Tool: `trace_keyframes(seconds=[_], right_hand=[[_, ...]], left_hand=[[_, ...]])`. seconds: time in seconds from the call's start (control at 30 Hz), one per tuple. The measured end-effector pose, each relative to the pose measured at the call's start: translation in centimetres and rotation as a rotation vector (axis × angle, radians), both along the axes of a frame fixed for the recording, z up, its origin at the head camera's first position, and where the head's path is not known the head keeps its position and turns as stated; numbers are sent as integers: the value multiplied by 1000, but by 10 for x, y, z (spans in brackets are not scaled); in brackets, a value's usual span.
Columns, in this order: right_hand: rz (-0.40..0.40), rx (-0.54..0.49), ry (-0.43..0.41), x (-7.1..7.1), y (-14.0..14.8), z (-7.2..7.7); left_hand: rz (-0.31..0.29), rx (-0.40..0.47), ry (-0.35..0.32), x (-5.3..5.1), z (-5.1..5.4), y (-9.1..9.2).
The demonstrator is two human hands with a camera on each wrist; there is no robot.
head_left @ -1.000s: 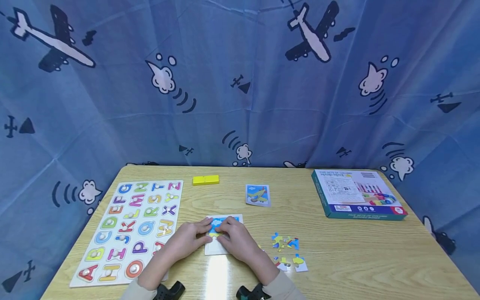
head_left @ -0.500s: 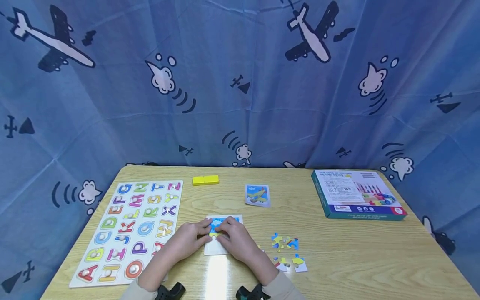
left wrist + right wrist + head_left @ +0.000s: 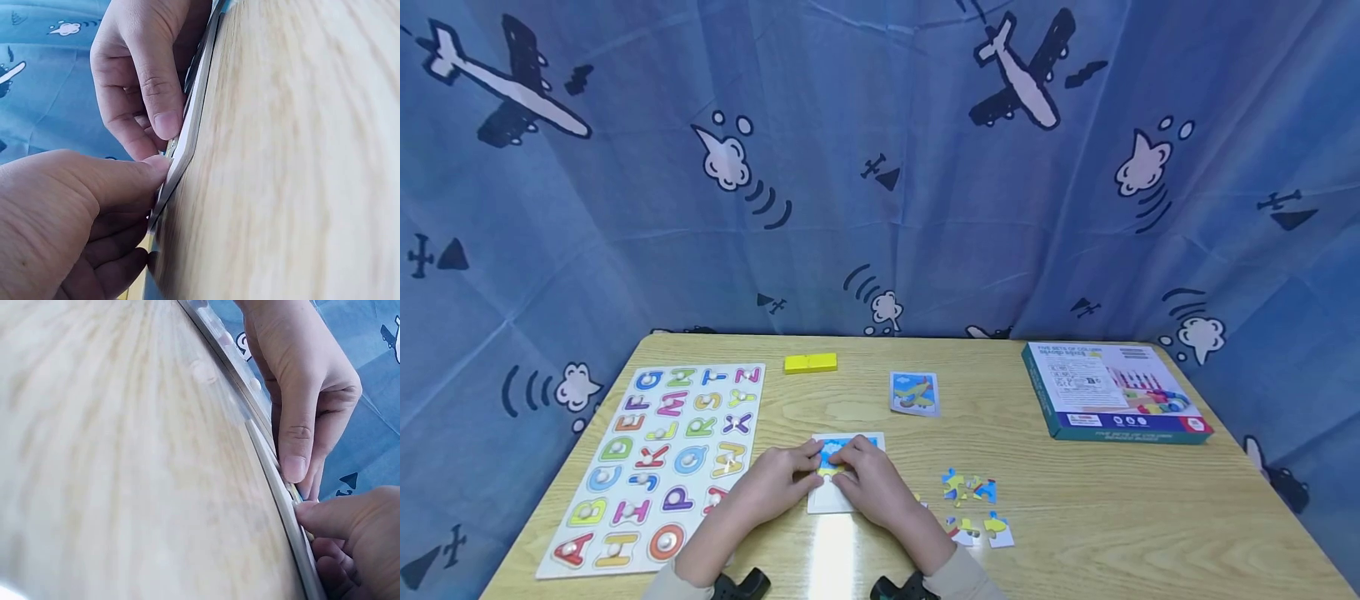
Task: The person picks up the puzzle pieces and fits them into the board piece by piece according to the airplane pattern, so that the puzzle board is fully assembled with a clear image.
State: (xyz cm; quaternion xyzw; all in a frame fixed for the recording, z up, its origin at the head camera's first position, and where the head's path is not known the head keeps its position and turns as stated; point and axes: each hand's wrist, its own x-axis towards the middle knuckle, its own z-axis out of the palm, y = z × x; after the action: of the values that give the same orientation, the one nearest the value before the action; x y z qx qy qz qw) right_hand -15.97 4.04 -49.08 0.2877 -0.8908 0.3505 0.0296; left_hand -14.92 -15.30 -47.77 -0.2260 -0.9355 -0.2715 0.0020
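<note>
White-bordered puzzle board [image 3: 829, 500] lies flat on the table [image 3: 1112, 500], with both hands on it. Findings on change: over the last second neither hand nor any loose piece shifts noticeably; only the whole view dips slightly. Assessment: work appears to be at a careful fitting stage. Blue sky fills the upper board; the visible lower part is bare.

The right hand [image 3: 872, 482] appears to pinch a yellow-edged puzzle piece [image 3: 829, 470] between thumb and finger. The left hand [image 3: 778, 479] sets bent fingers and thumb at the board's left side; whether it pinches or merely presses, I cannot tell.

Loose pieces [image 3: 953, 483] lie right of the board, one partly hidden by the right forearm. Behind are a picture card [image 3: 914, 393] and a yellow block [image 3: 810, 363]; left, an alphabet board [image 3: 656, 504]; far right, a box [image 3: 1075, 387]. Obstruction: the fingers cover the seam.
</note>
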Motion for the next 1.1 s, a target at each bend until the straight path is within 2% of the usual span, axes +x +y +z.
trace_keyframes(seconds=[0.23,0.4,0.53,0.63,0.77,1.0,1.1], right_hand=[[6,2,-24,0,0,1],[3,17,-7,1,0,2],[-3,20,10,1,0,2],[-2,19,17,1,0,2],[-2,14,15,1,0,1],[-3,14,4,0,0,0],[-4,8,3,0,0,0]], left_hand=[[-2,-25,9,1,1,1],[-19,-78,37,2,2,2],[-39,-92,69,3,2,3],[-39,-94,66,3,2,3],[-22,-79,48,3,2,3],[1,-28,83,4,0,6],[-1,2,67,4,-2,10]])
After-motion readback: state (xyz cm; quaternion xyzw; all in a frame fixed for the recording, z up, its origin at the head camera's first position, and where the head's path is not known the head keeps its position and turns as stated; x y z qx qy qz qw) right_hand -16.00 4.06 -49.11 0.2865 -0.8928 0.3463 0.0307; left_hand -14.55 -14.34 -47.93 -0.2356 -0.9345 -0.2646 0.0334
